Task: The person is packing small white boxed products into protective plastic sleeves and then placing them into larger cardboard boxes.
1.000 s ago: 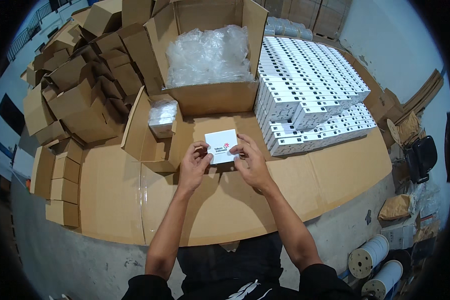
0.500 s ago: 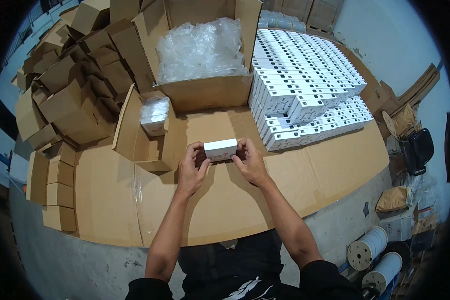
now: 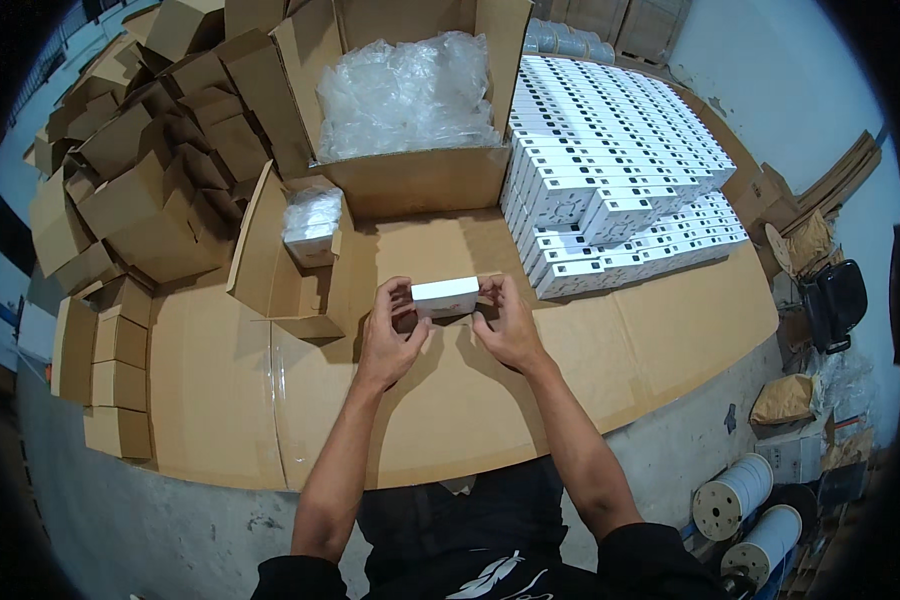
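A small white box is held level between my two hands over the cardboard-covered table. My left hand grips its left end, the thumb at the near side. At its right end my right hand closes on it in the same way. To the left stands an open brown carton, with several white boxes in clear plastic packed in its far end. On the right are stacked rows of white boxes.
Behind my hands stands a large carton full of clear plastic bags. Empty brown cartons are heaped at the left, with several small ones lined along the table's left edge. Cable spools lie on the floor at right.
Both hands and the white box between them have shifted very slightly to the right. The view has moved a little; the grip looks the same.
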Available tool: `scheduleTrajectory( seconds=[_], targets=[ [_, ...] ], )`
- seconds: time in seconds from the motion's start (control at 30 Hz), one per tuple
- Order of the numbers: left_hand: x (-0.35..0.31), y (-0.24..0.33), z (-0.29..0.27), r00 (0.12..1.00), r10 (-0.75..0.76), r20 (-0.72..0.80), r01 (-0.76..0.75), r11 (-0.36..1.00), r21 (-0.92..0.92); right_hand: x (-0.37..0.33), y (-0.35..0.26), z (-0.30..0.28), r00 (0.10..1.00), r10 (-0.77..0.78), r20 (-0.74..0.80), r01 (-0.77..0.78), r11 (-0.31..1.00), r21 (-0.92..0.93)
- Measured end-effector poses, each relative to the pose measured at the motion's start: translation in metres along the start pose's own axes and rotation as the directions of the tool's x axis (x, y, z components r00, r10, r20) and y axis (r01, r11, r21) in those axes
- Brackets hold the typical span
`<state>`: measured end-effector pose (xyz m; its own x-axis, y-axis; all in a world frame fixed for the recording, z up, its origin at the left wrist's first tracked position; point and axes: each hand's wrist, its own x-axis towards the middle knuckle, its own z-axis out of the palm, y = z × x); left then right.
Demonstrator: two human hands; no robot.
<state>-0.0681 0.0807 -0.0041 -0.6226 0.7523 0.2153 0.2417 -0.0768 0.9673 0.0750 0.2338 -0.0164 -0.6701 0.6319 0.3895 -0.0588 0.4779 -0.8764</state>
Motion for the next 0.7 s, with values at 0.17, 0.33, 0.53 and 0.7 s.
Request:
scheduleTrajectory(
  seconds=[0.17,0.33,0.53,0.7],
  targets=[
    [-0.004,0.021,-0.005,0.955,0.242,-0.170,-0.201,0.953,0.226,-0.011,-0.010,-0.014,0.978,-0.121,0.170,0.193,0.837,-0.513],
    [0.043,0.083,0.019,0.858,0.457,-0.235,-0.401,0.881,0.250,-0.016,-0.006,-0.014,0.981,-0.077,0.179,0.163,0.828,-0.537],
    [0.167,0.115,0.015,0.817,0.490,-0.304,-0.385,0.856,0.344,-0.018,-0.001,-0.010,0.988,-0.067,0.142,0.134,0.829,-0.542],
    [0.249,0.115,-0.011,0.772,0.618,-0.152,-0.424,0.677,0.602,-0.017,-0.012,-0.008,0.990,-0.076,0.117,0.126,0.844,-0.522]
  ],
)
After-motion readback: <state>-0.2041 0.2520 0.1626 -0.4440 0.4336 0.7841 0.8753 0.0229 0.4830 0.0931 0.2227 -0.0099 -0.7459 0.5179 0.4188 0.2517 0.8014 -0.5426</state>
